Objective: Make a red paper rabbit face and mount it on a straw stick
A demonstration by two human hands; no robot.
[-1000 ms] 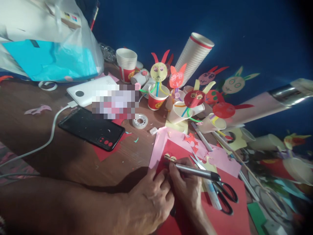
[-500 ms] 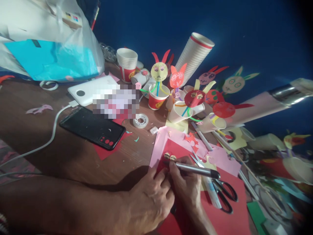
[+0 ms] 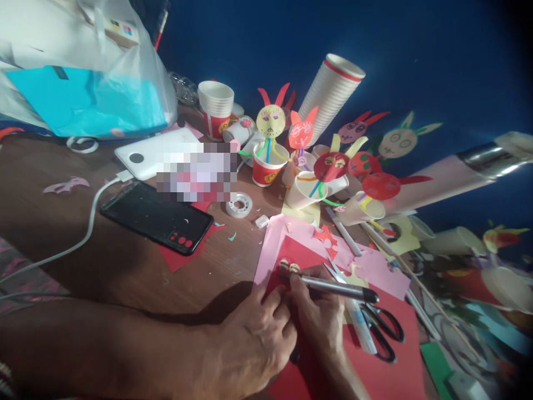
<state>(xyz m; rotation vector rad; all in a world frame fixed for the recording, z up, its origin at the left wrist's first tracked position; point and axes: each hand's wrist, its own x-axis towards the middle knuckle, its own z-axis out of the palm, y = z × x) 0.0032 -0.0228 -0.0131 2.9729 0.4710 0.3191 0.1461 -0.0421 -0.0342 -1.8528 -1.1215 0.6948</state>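
Observation:
My right hand [image 3: 320, 311] is closed around a silver marker with a dark end [image 3: 341, 289], its writing end pointing left over red paper [image 3: 400, 361]. Just beyond that end lie two small pale paper eyes [image 3: 294, 268] with dark marks. My left hand [image 3: 262, 333] rests on the paper beside the right, fingers curled and pressed together. A black tip [image 3: 295, 355] pokes out below its fingers; what it belongs to is hidden. Scissors with black handles [image 3: 385, 328] and a white-and-blue pen-like tube [image 3: 361, 328] lie to the right of my right hand.
Behind stand paper cups with puppet faces, including a yellow face [image 3: 271, 121] and a dark red face [image 3: 331, 166]. A tall cup stack [image 3: 333, 94] leans at the wall. Left lie a black phone [image 3: 154, 219], a white power bank [image 3: 154, 155] and a tape roll [image 3: 239, 205].
My right hand and the marker have shifted slightly to the right. My left hand stays almost where it was.

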